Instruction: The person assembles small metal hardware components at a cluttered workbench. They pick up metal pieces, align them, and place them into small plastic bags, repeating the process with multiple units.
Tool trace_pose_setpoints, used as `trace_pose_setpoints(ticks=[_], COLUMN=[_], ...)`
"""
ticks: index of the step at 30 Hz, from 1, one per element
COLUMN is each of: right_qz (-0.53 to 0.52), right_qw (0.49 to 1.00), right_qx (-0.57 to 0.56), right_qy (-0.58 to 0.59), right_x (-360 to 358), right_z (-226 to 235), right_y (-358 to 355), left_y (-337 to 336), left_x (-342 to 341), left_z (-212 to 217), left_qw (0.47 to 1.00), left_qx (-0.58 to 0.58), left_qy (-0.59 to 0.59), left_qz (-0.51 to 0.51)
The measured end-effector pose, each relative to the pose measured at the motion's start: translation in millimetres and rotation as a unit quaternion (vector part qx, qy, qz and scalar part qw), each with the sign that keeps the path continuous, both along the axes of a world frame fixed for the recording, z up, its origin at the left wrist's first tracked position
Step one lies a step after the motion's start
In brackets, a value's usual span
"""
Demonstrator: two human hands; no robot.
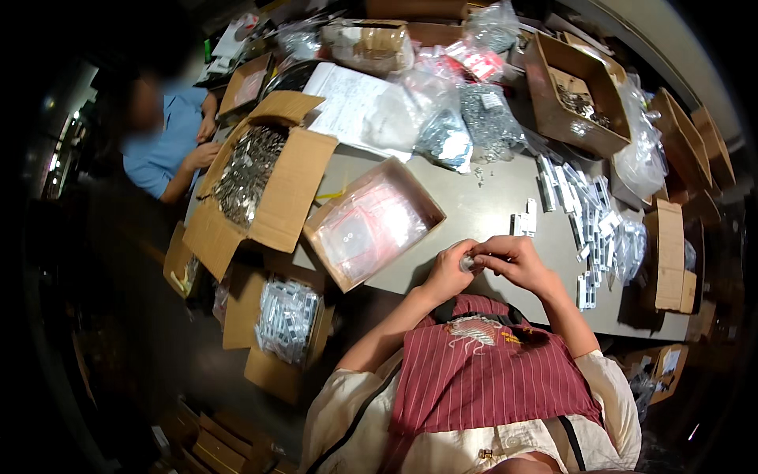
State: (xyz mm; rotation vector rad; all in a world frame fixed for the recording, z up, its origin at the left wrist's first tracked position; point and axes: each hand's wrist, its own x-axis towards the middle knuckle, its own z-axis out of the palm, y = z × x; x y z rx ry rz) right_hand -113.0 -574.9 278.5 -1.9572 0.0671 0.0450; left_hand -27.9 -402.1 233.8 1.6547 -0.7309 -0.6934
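Close in front of me, at the table's near edge, my left hand and my right hand meet. Between their fingertips is a small, shiny, silvery-grey piece, mostly covered by the fingers; its kind cannot be made out. The left fingers curl around it, and the right thumb and fingers pinch at it. Just beyond my right hand lie a few short white-and-grey metal pieces. Left of my hands, a shallow cardboard box holds flat clear plastic bags with red edges.
Many similar strips lie piled on the table at right. An open carton of small metal parts stands at left; another carton is far right. Below left, a box holds bagged strips. A person in blue is at far left.
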Motion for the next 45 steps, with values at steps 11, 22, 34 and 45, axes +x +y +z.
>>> trace_pose_setpoints(ticks=[11,22,34,45], right_qz=[-0.327,-0.304,-0.245,-0.21], right_qw=[0.927,0.902,0.933,0.902], right_qx=[-0.18,-0.305,-0.264,-0.377], right_qy=[0.026,0.029,0.011,-0.021], right_x=[-16.3,-27.1,-39.7,-42.6], right_z=[-85.2,-107.1,-90.1,-108.9], right_y=[-108.6,-89.7,-17.2,-68.9], left_y=[-4.6,-8.4,-49.1,-54.1], left_x=[-2.3,-3.2,7.5,8.2], left_z=[-35.8,-58.2,-72.4,-61.7], left_qw=[0.999,0.995,0.979,0.973], left_qx=[0.004,-0.017,0.106,0.14], left_qy=[0.037,0.077,-0.168,-0.174], left_qz=[0.016,0.065,-0.039,-0.051])
